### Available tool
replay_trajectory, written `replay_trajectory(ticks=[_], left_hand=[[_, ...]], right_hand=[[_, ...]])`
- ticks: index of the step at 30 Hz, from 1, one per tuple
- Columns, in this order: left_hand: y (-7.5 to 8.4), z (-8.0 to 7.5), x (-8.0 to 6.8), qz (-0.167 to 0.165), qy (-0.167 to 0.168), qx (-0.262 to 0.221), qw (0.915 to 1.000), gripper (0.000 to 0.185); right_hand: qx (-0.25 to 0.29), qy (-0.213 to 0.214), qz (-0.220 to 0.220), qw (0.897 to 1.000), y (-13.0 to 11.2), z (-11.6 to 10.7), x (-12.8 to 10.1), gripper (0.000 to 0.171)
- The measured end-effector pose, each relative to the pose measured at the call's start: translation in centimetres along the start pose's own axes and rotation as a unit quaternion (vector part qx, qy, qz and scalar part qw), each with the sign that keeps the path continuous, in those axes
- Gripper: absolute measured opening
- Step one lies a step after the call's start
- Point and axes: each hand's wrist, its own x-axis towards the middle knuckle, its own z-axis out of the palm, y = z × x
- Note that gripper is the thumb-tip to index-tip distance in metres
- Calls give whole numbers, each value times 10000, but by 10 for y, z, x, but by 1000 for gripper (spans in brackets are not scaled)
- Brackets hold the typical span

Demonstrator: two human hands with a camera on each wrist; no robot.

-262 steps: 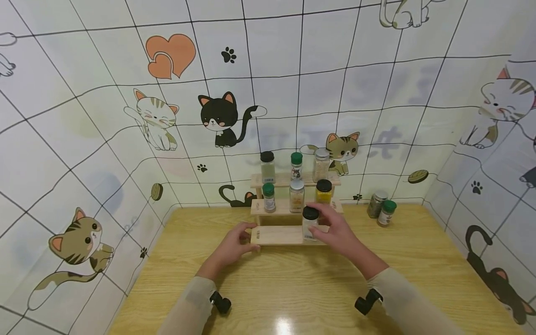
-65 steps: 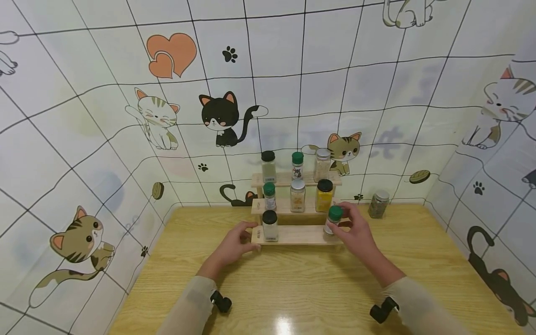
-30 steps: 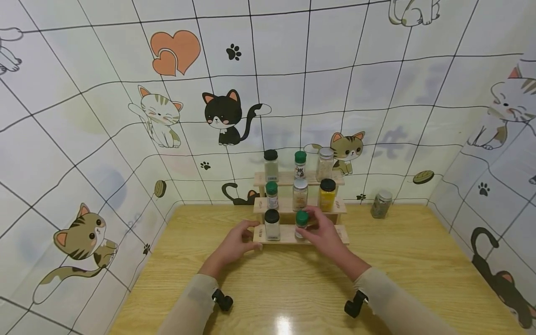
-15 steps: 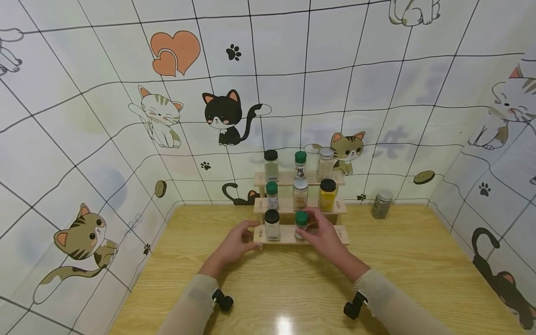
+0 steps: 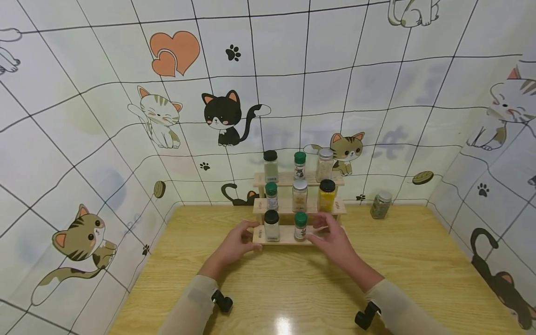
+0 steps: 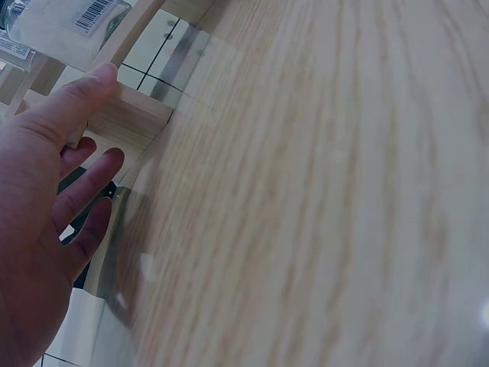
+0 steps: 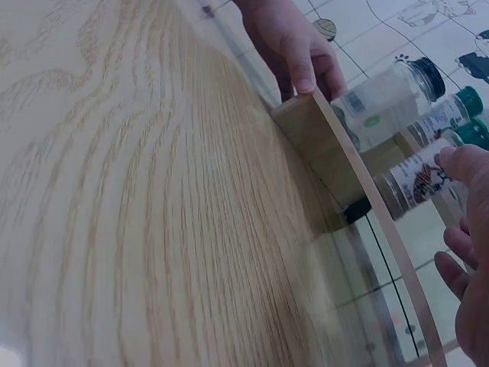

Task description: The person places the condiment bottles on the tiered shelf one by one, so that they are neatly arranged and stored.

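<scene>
While the left hand (image 5: pixel 234 244) rests with straight fingers against the left end of the wooden rack (image 5: pixel 284 236), steadying it on the surface (image 5: pixel 293 288), the black-capped jar (image 5: pixel 271 225) stands on the lowest step and the green-capped jar (image 5: pixel 300 226) stands upright just to its right. The right hand (image 5: pixel 335 242) hovers beside that green-capped jar, fingers relaxed and holding nothing. The jar looks small, light and rigid, with smooth sides likely to slip; a pinch around the body just under the cap seems safest. Further right, a silver-capped jar (image 5: pixel 380 205) waits near the wall.
</scene>
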Motion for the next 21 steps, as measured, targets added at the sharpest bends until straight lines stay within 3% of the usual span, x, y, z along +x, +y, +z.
replay_trajectory(ticks=[12, 21], left_hand=[[-1, 1, -1, 48, 24, 19, 10000, 77], [-1, 1, -1, -2, 43, 11, 10000, 76]], right_hand=[[-429, 905, 133, 9949, 24, -58, -13, 50], [-673, 2037, 574, 9750, 41, -111, -7, 52]])
